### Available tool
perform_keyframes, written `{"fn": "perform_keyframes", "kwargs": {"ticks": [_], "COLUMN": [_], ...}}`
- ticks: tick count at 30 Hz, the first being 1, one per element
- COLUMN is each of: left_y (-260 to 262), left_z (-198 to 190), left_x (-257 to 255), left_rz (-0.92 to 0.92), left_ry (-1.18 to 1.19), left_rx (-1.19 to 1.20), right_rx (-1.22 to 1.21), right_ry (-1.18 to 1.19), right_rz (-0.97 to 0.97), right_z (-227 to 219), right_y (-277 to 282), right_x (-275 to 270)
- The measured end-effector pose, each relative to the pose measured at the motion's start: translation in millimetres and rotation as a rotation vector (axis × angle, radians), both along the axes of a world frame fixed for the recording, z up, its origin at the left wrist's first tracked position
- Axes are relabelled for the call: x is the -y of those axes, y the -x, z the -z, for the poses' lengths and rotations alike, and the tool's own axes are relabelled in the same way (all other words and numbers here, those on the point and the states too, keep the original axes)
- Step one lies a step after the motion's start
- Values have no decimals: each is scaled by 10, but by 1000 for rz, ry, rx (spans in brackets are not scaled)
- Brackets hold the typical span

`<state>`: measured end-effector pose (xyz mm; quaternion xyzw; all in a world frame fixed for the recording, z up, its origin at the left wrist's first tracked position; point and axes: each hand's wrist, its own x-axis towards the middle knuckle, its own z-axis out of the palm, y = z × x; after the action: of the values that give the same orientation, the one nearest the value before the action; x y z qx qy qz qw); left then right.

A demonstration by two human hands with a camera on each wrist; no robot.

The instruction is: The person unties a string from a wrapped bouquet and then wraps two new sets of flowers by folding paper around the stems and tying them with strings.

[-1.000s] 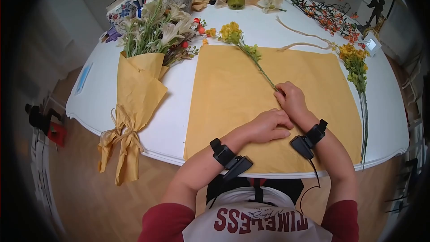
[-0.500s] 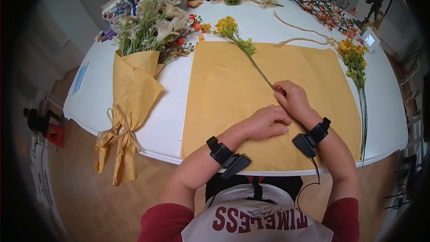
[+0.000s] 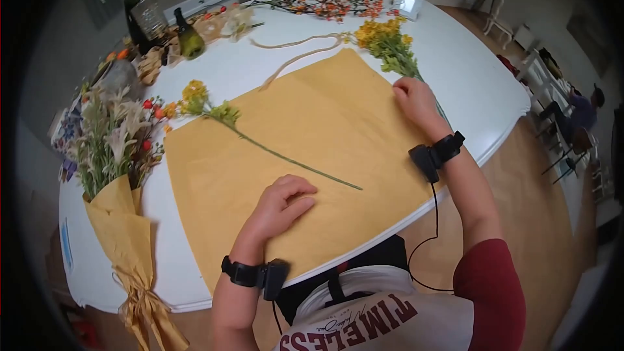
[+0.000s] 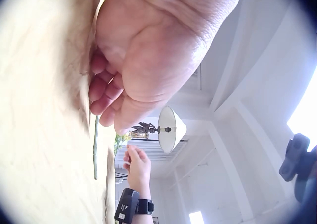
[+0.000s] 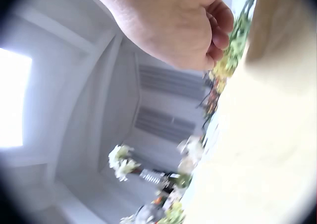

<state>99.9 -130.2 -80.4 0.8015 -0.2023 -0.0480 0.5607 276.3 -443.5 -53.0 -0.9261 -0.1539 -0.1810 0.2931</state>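
Note:
My left hand point(image 3: 279, 207) rests on a sheet of tan wrapping paper point(image 3: 312, 123), its fingers loosely bent and holding nothing. A single yellow flower stem point(image 3: 292, 160) lies across the paper, its bare green end right of that hand. In the left wrist view the stem point(image 4: 95, 149) shows just past the fingertips. My right hand point(image 3: 418, 103) is over the paper's right edge, beside the stems of a yellow flower bunch point(image 3: 389, 45). Its fingers are loosely curled in the right wrist view, with the bunch point(image 5: 233, 55) just beyond them.
A paper-wrapped bouquet point(image 3: 120, 221) lies at the left. A loop of cord point(image 3: 296, 58) lies behind the paper. Farther back are a green bottle vase point(image 3: 190, 40), red-berried branches point(image 3: 331, 0) and a small white framed device point(image 3: 408, 4). The table's right edge point(image 3: 494, 149) curves round.
My right hand has let go of the single flower stem and moved right to the yellow bunch. My left hand is now apart from the right. The head view has turned right.

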Motion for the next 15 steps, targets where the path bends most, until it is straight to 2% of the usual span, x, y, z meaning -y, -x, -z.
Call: {"fn": "perform_keyframes", "kwargs": {"ticks": [2, 3, 5, 7, 9, 15], "left_y": [-2, 5, 6, 1, 0, 16], "left_z": [-13, -21, -28, -28, -33, -32], "left_x": [4, 11, 26, 25, 24, 29], "left_rz": [-11, 5, -35, -28, -23, -35], "left_ry": [-15, -7, 5, 7, 2, 53], "left_rx": [13, 15, -7, -22, -35, -78], "right_rx": [111, 113, 141, 96, -128, -55], "right_ry": [232, 240, 363, 365, 239, 224], "right_rz": [378, 394, 546, 575, 555, 568], "right_z": [74, 135, 237, 311, 326, 324], "right_y": [-36, -17, 88, 101, 57, 14], "right_x": [429, 581, 785, 899, 974, 1008]}}
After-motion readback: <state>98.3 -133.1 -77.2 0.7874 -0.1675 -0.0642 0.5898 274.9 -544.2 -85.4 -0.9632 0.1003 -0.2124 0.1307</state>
